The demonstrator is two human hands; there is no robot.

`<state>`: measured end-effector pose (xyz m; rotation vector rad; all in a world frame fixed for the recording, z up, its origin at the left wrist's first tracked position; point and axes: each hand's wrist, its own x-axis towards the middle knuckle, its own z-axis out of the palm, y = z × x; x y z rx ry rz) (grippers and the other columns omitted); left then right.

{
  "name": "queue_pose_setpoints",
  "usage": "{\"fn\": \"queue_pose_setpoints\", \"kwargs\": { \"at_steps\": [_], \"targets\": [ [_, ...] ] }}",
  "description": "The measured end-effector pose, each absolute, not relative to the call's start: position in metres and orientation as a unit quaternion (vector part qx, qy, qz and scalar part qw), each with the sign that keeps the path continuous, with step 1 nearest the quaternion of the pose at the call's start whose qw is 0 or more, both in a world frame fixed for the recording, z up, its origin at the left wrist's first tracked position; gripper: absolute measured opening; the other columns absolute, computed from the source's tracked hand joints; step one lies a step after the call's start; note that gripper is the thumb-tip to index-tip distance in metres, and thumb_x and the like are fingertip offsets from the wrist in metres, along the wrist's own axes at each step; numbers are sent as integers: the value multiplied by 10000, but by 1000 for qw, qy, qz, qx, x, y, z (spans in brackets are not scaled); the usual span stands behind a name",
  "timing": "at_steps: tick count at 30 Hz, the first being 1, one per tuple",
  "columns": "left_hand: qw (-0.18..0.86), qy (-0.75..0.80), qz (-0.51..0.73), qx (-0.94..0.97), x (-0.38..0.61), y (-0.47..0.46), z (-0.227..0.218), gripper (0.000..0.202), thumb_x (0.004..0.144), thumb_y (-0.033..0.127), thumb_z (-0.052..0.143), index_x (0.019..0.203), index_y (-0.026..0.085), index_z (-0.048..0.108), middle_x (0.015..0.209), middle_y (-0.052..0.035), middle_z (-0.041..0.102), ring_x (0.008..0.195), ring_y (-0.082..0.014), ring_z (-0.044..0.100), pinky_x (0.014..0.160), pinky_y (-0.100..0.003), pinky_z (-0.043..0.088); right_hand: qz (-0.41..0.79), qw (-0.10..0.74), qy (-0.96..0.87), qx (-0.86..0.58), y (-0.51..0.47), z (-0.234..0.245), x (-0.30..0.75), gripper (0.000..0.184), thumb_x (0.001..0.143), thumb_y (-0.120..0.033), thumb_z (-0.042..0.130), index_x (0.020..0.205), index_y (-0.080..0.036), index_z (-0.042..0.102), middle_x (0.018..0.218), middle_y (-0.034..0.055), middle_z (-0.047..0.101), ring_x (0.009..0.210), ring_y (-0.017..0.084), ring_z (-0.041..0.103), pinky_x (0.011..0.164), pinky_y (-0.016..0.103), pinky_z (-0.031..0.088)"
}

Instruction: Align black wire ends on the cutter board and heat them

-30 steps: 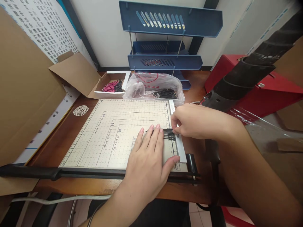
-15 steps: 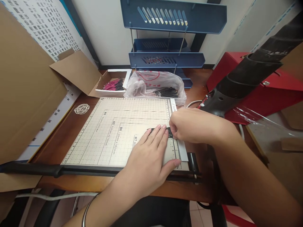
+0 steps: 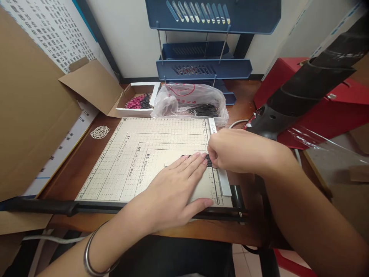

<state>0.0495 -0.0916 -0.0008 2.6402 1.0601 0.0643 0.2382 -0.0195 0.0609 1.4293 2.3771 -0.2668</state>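
Observation:
A cream paper cutter (image 3: 115,169) with printed grid lines lies on the table. A small bundle of thin black strands (image 3: 210,161) rests on its board near the white ruler edge (image 3: 224,184). My left hand (image 3: 175,188) lies flat over the bundle, fingers stretched and side by side, thumb apart, covering most of the strands. At the bundle's right end, my right hand (image 3: 227,150) is closed with curled fingers against the strands and the ruler edge; its fingertips are partly hidden. The cutter's black blade arm (image 3: 98,207) is down along the near edge.
Behind the cutter stand a white box (image 3: 135,112) of pink and black strands and a plastic bag (image 3: 170,102) with black strands. Rubber bands (image 3: 99,132) lie at left. A blue rack (image 3: 201,69) stands behind; a black pole (image 3: 288,104) and red box (image 3: 346,96) are at right.
My left hand has slid slightly left and lies flatter, with its forearm lower. My right hand stays at the bundle's right end. The view has shifted slightly.

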Motion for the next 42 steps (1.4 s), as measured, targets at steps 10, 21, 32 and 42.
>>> {"fn": "queue_pose_setpoints", "kwargs": {
  "at_steps": [10,21,32,42],
  "targets": [
    [171,319,-16,932,40,-77,5,837,1024,653,379,1641,107,230,1707,-100,110,1602,-259,136,1322,-438,133,-97,191,846,489,-17,58,242,125,755,-147,590,697,-173,697,649,49,656,559,137,499,550,274,317],
    [143,327,32,934,42,-81,0,823,1023,683,361,1626,129,282,1702,-81,195,1597,-227,176,1329,-407,114,-92,175,856,477,-24,66,241,213,770,-100,532,705,-153,727,654,79,673,515,128,462,516,273,308],
    [42,445,88,890,60,-106,-6,818,1060,641,234,1605,33,288,1682,-144,250,1586,-272,213,1311,-467,211,-80,161,833,523,-18,74,245,231,816,-150,525,854,-216,743,837,66,716,696,180,586,601,279,313],
    [60,465,100,878,79,-101,-14,863,1046,678,196,1576,14,348,1667,-175,270,1574,-301,245,1295,-500,259,-68,172,838,513,-19,71,240,230,828,-132,501,837,-192,723,813,73,715,672,176,577,577,282,298]
  ]
}}
